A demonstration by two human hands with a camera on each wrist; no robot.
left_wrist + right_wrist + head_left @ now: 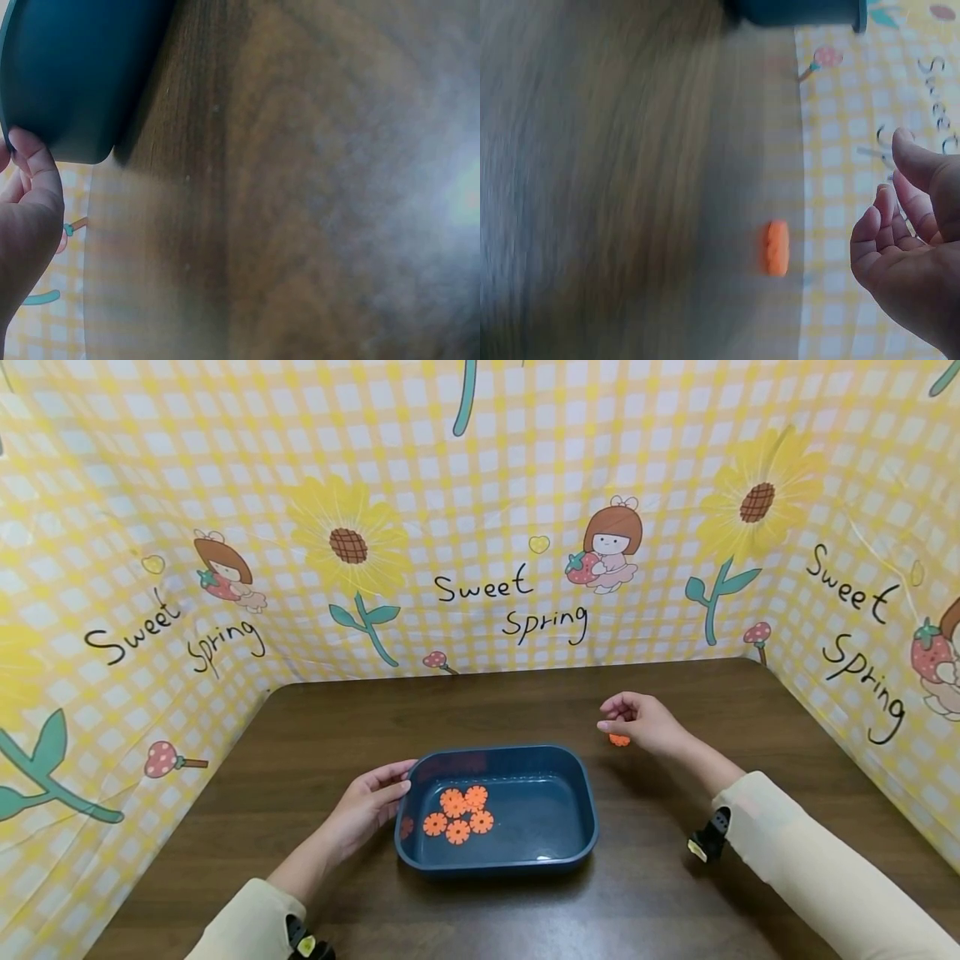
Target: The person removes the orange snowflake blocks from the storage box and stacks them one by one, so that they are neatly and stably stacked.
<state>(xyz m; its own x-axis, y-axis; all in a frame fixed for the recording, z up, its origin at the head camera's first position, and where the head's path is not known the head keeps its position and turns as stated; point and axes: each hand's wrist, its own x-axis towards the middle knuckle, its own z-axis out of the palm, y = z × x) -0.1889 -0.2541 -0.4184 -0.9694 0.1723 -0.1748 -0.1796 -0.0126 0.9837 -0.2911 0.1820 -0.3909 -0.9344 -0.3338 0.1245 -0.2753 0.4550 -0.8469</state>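
Observation:
A dark blue rectangular plastic basin (517, 867) stands on the table. Several orange notched discs (457, 832), like snowflake building pieces, lie in its left half. My left hand (367, 806) grips the basin's left rim, thumb on top; in the left wrist view the fingers (39, 176) pinch that rim. Off to the right, beyond the basin, my right hand (641, 722) hovers with loosely bent fingers and the thumb apart. Another orange disc (619, 740) is partly hidden by this hand; from the right wrist it appears edge-on (777, 247), apart from the fingers.
The brown wood-grain table (337, 718) reaches back to a yellow checked cloth (480, 485) that hangs behind and along both sides. Wrist cameras (708, 837) sit at both sleeves.

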